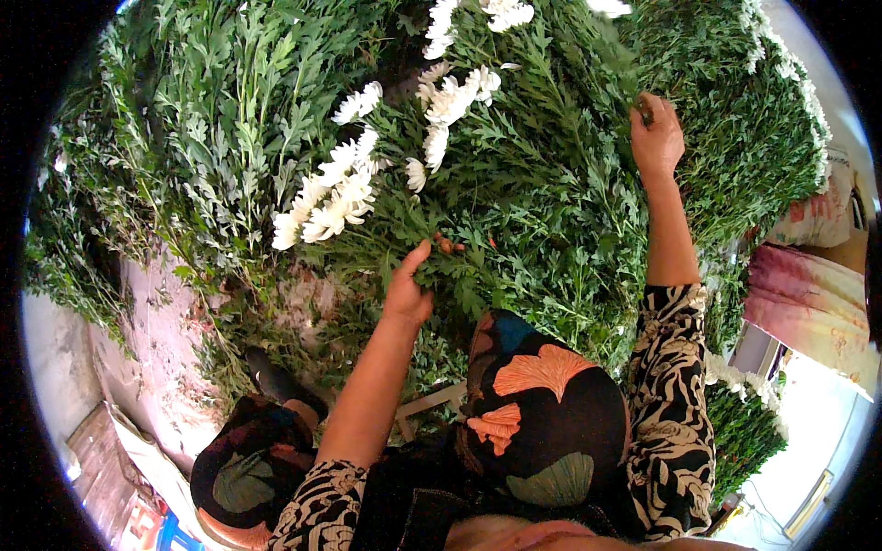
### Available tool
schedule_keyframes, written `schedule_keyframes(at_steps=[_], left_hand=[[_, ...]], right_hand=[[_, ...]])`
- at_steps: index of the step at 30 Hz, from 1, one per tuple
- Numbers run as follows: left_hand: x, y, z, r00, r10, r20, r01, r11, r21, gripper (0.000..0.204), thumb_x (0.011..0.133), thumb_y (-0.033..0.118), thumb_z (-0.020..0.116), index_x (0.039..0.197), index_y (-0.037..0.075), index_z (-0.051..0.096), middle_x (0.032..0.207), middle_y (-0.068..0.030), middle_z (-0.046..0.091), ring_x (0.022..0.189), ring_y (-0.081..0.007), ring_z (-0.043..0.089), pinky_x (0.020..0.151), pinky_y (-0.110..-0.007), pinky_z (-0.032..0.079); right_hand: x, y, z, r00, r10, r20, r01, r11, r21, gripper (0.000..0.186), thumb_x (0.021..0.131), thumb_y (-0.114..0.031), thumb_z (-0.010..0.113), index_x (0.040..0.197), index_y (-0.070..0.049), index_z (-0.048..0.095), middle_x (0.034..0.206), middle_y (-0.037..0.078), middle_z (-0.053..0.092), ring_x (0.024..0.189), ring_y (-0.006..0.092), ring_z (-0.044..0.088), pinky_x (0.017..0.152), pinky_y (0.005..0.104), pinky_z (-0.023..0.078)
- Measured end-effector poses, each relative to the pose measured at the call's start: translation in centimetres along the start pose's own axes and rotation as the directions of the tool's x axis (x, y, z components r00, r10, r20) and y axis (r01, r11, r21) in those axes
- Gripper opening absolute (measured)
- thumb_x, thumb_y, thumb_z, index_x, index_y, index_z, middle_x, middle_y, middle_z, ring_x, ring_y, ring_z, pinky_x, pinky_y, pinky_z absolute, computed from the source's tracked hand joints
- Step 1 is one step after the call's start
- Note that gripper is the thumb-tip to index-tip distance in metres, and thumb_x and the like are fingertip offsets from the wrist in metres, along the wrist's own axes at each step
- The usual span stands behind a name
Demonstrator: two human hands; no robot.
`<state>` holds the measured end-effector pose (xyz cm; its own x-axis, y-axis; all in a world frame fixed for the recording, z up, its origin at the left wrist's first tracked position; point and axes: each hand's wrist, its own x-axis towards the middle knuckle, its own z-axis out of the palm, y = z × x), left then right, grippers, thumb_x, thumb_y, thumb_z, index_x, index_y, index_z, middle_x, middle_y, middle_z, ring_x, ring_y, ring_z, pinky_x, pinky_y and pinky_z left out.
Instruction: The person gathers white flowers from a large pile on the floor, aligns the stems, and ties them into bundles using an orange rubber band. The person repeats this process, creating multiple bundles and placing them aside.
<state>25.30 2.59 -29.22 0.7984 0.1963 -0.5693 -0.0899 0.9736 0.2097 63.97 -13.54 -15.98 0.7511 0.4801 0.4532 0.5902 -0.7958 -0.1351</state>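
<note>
My left hand is wrapped round a bunch of leafy chrysanthemum stems, its fingertips showing through the leaves. White chrysanthemum heads lie just beyond it to the left, and more white heads lie farther off. My right hand reaches out to the far right, its fingers curled closed at a leafy chrysanthemum stem. The leaves just above that hand are blurred, and the stem inside the fingers is mostly hidden.
Tall heaps of cut chrysanthemums stand at the left, with another stack at the right, white heads along its outer edge. A pink and yellow cloth hangs at the right. A smaller flower bundle sits below it. My knees are close under my hands.
</note>
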Motion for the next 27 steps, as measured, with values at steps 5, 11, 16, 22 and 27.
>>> schedule_keyframes(at_steps=[5, 11, 16, 22, 27], left_hand=[[0.7, -0.8, -0.3, 1.0, 0.01, 0.027, -0.011, 0.999, 0.039, 0.033, 0.098, 0.029, 0.058, 0.119, 0.005, 0.06, 0.114, -0.011, 0.069, 0.109, -0.0306, 0.066, 0.097, -0.047, 0.052], [0.7, -0.3, -0.2, 0.988, -0.045, 0.147, 0.044, 0.999, 0.008, 0.034, 0.1, 0.033, 0.056, 0.118, 0.004, 0.062, 0.118, -0.0144, 0.068, 0.114, -0.03, 0.063, 0.104, -0.046, 0.048], [0.1, -0.3, -0.1, 0.983, -0.015, 0.184, 0.008, 0.999, 0.042, 0.036, 0.098, 0.036, 0.058, 0.114, 0.004, 0.064, 0.119, -0.0153, 0.068, 0.112, -0.0284, 0.064, 0.103, -0.045, 0.048], [-0.7, 0.1, 0.1, 0.979, -0.02, 0.204, -0.005, 0.992, 0.122, 0.036, 0.096, 0.033, 0.061, 0.119, 0.005, 0.063, 0.119, -0.0124, 0.068, 0.112, -0.0266, 0.064, 0.101, -0.043, 0.05], [0.7, -1.4, -1.3, 0.947, -0.031, 0.319, -0.004, 0.994, 0.106, 0.04, 0.095, 0.032, 0.06, 0.124, 0.005, 0.062, 0.121, -0.0127, 0.068, 0.114, -0.0272, 0.064, 0.102, -0.043, 0.049]], right_hand=[[-0.8, -2.9, 2.1, 0.966, -0.259, 0.014, 0.255, 0.959, 0.123, 0.045, 0.083, -0.022, 0.078, 0.124, -0.013, 0.063, 0.104, 0.014, 0.07, 0.096, 0.0364, 0.065, 0.087, 0.0471, 0.05], [-4.9, -5.3, 5.1, 0.983, -0.109, -0.149, 0.164, 0.888, 0.429, 0.029, 0.09, -0.018, 0.07, 0.118, -0.011, 0.069, 0.103, 0.014, 0.07, 0.092, 0.0304, 0.068, 0.081, 0.0396, 0.054], [-7.2, -5.4, 2.7, 0.973, 0.005, 0.231, -0.075, 0.952, 0.298, 0.032, 0.095, -0.018, 0.067, 0.125, -0.009, 0.066, 0.109, 0.011, 0.073, 0.087, 0.0221, 0.068, 0.08, 0.0325, 0.053], [-8.8, -5.0, 2.0, 0.992, 0.052, 0.116, -0.108, 0.827, 0.551, 0.026, 0.097, -0.01, 0.067, 0.121, -0.002, 0.068, 0.11, 0.009, 0.073, 0.097, 0.014, 0.066, 0.089, 0.0287, 0.051], [-9.7, -5.0, 2.6, 0.978, 0.049, 0.205, -0.166, 0.777, 0.607, 0.029, 0.097, -0.007, 0.065, 0.126, -0.002, 0.066, 0.121, 0.007, 0.07, 0.107, 0.0109, 0.061, 0.095, 0.0266, 0.047]])
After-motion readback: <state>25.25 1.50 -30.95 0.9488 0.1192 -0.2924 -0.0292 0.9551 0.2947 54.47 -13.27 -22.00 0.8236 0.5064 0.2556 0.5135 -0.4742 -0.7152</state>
